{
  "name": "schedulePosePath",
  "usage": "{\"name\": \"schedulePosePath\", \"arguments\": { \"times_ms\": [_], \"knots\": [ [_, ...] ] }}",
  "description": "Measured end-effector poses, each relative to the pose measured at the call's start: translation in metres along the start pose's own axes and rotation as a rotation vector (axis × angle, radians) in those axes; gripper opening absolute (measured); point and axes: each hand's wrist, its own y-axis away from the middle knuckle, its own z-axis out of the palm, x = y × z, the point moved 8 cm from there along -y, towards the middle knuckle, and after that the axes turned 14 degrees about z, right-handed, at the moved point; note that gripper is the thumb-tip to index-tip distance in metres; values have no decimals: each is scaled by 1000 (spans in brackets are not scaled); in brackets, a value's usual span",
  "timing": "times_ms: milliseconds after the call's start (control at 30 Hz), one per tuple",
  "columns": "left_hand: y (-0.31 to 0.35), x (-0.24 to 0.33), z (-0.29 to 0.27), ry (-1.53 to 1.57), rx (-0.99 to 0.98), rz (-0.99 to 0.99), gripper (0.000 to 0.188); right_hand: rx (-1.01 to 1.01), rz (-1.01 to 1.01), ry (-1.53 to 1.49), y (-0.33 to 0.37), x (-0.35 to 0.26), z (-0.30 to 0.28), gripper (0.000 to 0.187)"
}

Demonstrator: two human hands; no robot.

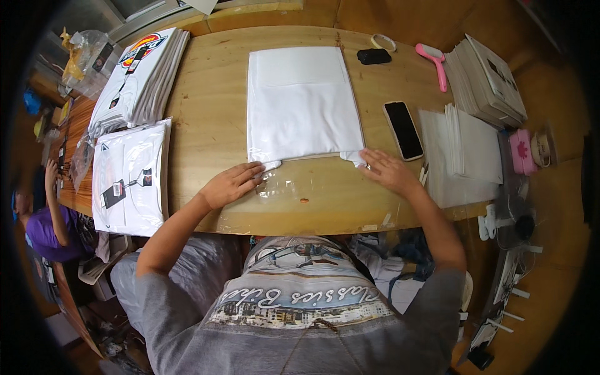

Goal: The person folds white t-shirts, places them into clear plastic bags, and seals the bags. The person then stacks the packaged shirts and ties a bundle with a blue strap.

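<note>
A folded white shirt [304,119] lies flat on the wooden table in front of me, inside a clear plastic bag [284,187] whose loose end spreads toward the near table edge. A paler rectangular panel [301,67] shows at the shirt's far end. At the near left corner, my left hand [232,185] is closed with its fingertips on the bunched white fabric. My right hand [390,170] grips the near right corner in the same way, its fingertips on the cloth. Both thumbs are mostly hidden.
Printed white shirts [140,81] are stacked at left, with a bagged, tagged shirt [130,181] nearer. Right of the shirt lie a phone [403,130], black object [374,57], tape roll [383,42], pink lint roller [435,65] and white stacks [473,147]. Another person [50,228] sits far left.
</note>
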Motion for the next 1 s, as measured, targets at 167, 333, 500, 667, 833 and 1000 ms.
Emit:
{"name": "schedulePosePath", "arguments": {
  "times_ms": [167,333,500,667,833,1000],
  "knots": [
    [0,5,6,-41,-87,51,27,-92,-105,-164,-10,-1,9,17],
    [14,-18,4,314,328,-332,17,74,603,-993,-11,45,27,8],
    [36,-50,15,521,798,-912,12,301,941,-1190,-12,71,56,12],
    [34,-72,23,255,671,-1175,20,304,1145,-655,-33,71,35,19],
    [21,-79,23,-152,274,-1151,19,36,1183,-254,-49,75,49,18],
    [19,-73,22,-406,189,-1148,14,11,1136,35,-58,63,36,16]
  ]
}}
